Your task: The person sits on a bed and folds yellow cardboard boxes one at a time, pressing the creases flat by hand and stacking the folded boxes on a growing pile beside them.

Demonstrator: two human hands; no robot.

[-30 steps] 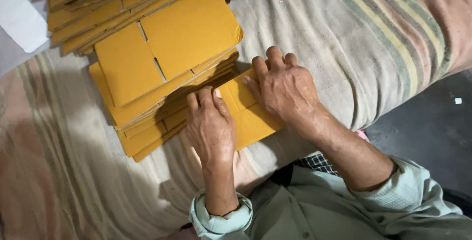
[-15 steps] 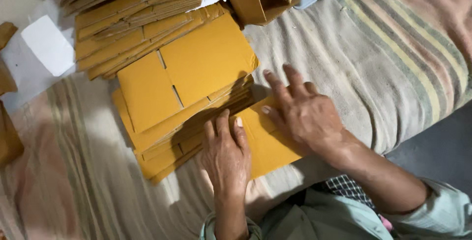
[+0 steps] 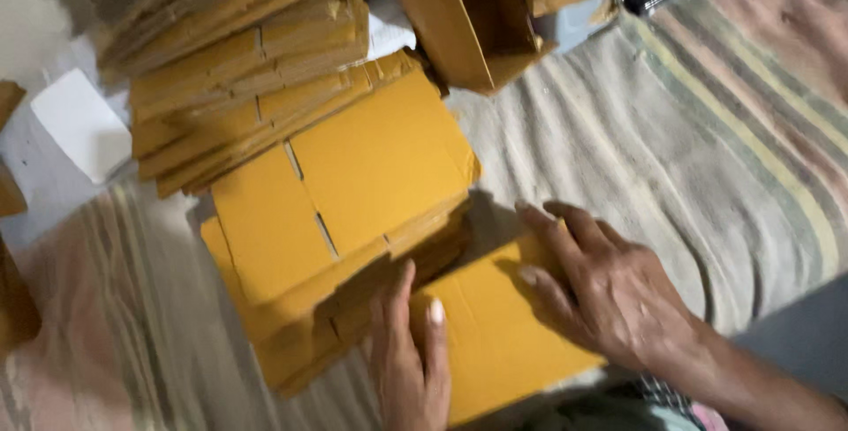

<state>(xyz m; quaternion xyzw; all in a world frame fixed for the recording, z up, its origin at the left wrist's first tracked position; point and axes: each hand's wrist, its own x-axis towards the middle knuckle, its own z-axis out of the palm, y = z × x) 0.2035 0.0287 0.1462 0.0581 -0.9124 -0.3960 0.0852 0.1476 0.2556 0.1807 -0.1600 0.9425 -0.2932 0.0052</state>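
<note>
Two stacks of flat yellow cardboard blanks [image 3: 353, 175], one white sheet [image 3: 79, 122], two hands [image 3: 618, 294].

Matt yellow cardboard sheets [image 3: 353, 184] lie stacked on a coarse, woven striped cloth [image 3: 689, 157], beside smooth white paper [image 3: 79, 122]

A: The view is dim and warm, and motion blur smears the left hand [image 3: 408, 369] and the cardboard stack [image 3: 340, 219] beside it.

B: A dark shadow lies between the right hand [image 3: 609, 294] and that stack; the far piles are soft, with no glare.
</note>
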